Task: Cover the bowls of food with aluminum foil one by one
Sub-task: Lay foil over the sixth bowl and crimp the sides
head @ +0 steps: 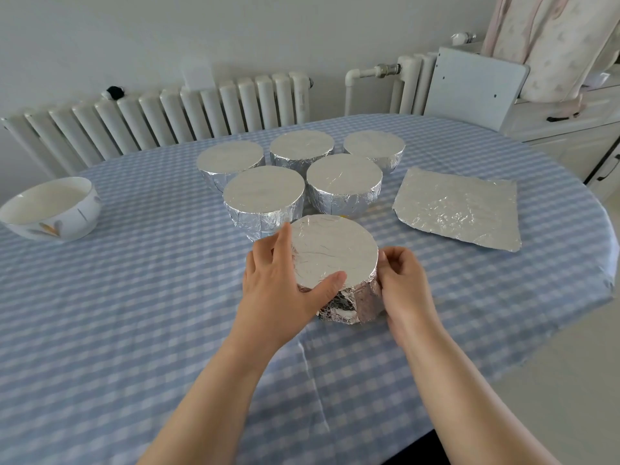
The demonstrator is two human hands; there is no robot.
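Note:
A foil-covered bowl (335, 253) stands near the table's middle, its foil smooth on top and crumpled down the front side. My left hand (285, 286) cups its left side, fingers along the wall and thumb on the near rim. My right hand (402, 280) presses the foil against its right side with curled fingers. Behind it stand several more foil-wrapped bowls (265, 196). An uncovered white bowl (50, 209) holding a pale liquid sits at the far left. A loose flat foil sheet (459, 209) lies to the right.
The round table carries a blue checked cloth (134, 313). A white radiator (167, 115) runs along the wall behind. A white cabinet (570, 129) and a folded board stand at the back right.

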